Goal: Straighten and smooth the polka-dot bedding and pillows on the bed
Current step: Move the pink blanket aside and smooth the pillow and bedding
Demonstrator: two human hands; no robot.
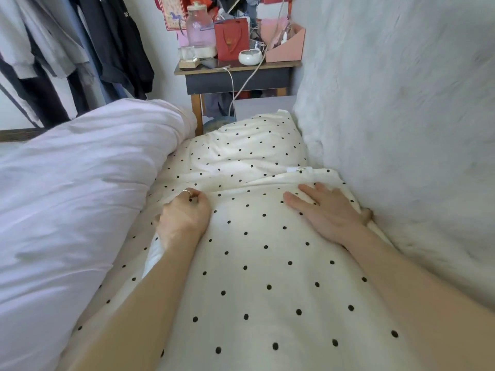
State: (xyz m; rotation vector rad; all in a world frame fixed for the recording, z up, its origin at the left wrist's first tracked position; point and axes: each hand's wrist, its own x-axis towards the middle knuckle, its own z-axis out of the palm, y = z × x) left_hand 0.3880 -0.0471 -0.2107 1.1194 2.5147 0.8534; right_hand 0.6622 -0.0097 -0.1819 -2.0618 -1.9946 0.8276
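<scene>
We look down at the polka-dot bedding, a cream cloth with black dots, which fills the middle and the lower part of the view. It lies between a white duvet on the left and a fluffy white surface on the right, and it touches both.

The left hand is at the far left corner of this bedding. Its fingers are curled in and they grip the far edge of the cloth, so a fold stands up under the knuckles. We see a thin ring on one finger. Just beside the wrist a piece of plain white cloth shows at the side of the bedding.

The right hand lies flat on the far right part of the bedding, palm down, with the fingers straight and a little spread. It holds nothing. One finger at its right side bends down over the edge, next to the fluffy surface. A small white label is just beyond the fingertips.

Behind the far edge lies a polka-dot pillow, wrinkled and touching the bedding. Farther back stands a bedside table with a red gift bag, a glass bottle and a pink box. Dark clothes hang at the upper left
</scene>
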